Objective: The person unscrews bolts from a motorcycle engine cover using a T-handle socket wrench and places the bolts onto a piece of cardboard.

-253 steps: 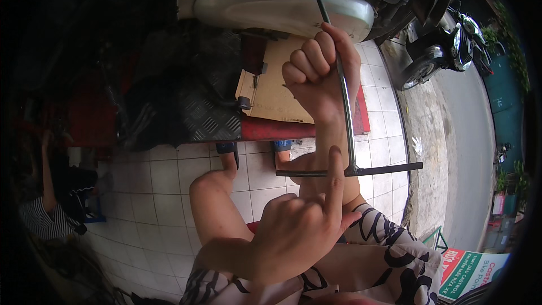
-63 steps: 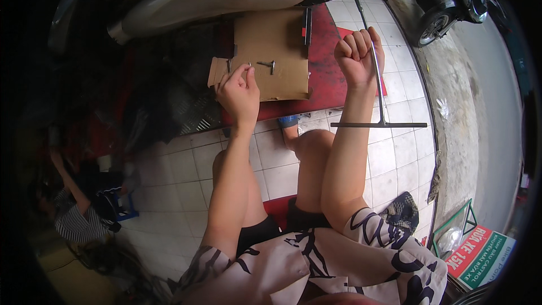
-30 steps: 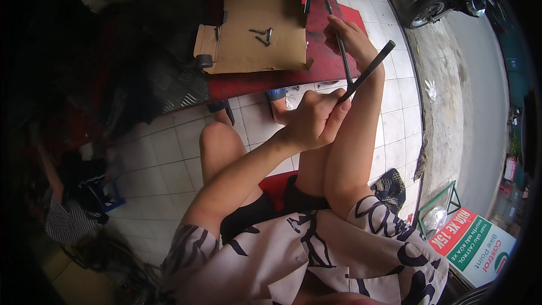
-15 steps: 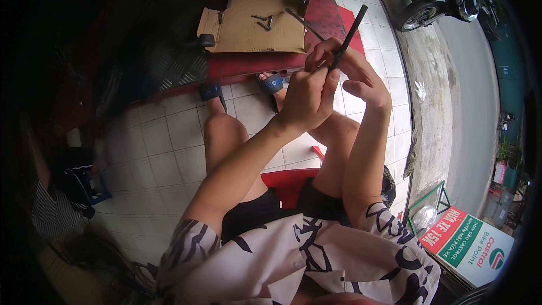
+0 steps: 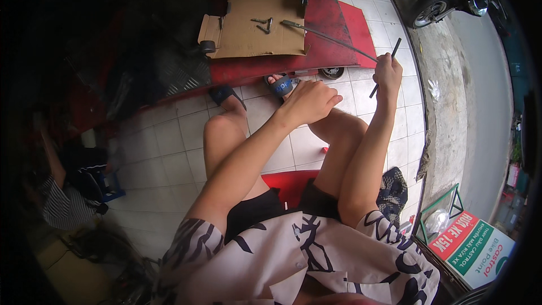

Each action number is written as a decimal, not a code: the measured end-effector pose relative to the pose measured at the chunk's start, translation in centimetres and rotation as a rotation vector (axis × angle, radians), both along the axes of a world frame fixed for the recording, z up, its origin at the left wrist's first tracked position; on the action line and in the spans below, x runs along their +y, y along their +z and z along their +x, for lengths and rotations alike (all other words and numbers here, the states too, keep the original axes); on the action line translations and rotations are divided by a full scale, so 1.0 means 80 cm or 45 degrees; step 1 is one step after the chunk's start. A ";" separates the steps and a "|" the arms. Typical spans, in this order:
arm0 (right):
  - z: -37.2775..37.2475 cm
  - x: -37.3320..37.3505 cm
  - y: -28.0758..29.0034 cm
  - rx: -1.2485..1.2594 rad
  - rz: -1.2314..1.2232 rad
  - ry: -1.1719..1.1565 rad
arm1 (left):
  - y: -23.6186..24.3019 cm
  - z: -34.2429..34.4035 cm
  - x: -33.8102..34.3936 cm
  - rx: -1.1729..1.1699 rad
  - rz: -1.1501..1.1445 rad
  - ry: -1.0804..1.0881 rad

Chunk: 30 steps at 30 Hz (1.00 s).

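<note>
My right hand [image 5: 388, 72] is closed round the long metal T-handle wrench [image 5: 339, 43] near its junction, with the dark crossbar angled upright and the shaft reaching up-left over the cardboard sheet [image 5: 248, 0]. Whether the tip touches it I cannot tell. Small metal pieces [image 5: 267, 25] lie on the cardboard near that tip. My left hand [image 5: 315, 100] hovers over my knees, left of my right hand, its fingers loosely bent and thumb apart, with no object visible in it. The cardboard rests on a worn red platform [image 5: 327, 11].
A parked motorbike [image 5: 437, 5] stands at upper right beside the pavement. Another person [image 5: 68, 203] in striped clothing is at lower left. A sign board [image 5: 463, 248] is at lower right, and a round dark object [image 5: 333, 72] sits under the platform edge. I sit on red plastic [image 5: 288, 178].
My left hand has let go of the wrench and moved down-left. My right hand has shifted up and to the right, gripping the wrench at its crossbar end.
</note>
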State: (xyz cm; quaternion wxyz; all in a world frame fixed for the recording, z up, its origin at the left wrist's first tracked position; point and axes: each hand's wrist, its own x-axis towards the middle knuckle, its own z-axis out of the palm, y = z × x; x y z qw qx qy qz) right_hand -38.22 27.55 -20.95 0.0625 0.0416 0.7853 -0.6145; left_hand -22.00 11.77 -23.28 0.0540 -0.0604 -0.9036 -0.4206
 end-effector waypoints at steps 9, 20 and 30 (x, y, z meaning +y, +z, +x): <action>-0.028 0.035 0.010 -0.083 -0.436 0.103 | 0.010 -0.002 -0.016 -0.067 -0.033 0.044; -0.033 0.040 0.016 0.192 -0.019 0.193 | 0.007 0.008 -0.019 -0.124 -0.085 0.053; -0.023 0.025 0.026 0.144 -0.350 0.123 | 0.001 0.008 -0.020 -0.139 -0.123 0.050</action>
